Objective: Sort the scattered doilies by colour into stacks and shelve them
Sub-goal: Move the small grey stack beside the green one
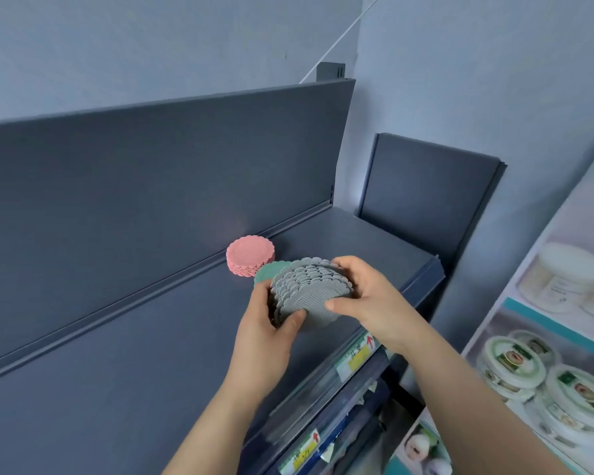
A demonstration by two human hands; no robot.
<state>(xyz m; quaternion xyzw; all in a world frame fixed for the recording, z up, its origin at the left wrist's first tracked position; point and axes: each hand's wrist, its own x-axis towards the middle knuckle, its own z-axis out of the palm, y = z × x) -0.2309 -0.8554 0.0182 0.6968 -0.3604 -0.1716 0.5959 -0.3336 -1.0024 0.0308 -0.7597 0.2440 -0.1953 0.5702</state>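
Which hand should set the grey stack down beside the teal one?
Right hand, probably: it grips the grey stack on the side over bare shelf; the left hand sits next to the teal stack.

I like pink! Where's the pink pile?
In the head view, the pink stack sits mid-frame on the dark shelf by its back wall, just behind the green doilies, left of the grey stack.

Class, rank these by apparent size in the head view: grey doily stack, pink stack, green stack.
1. Grey doily stack, fanned and nearest the camera.
2. Pink stack.
3. Green stack, mostly hidden, so unsure.
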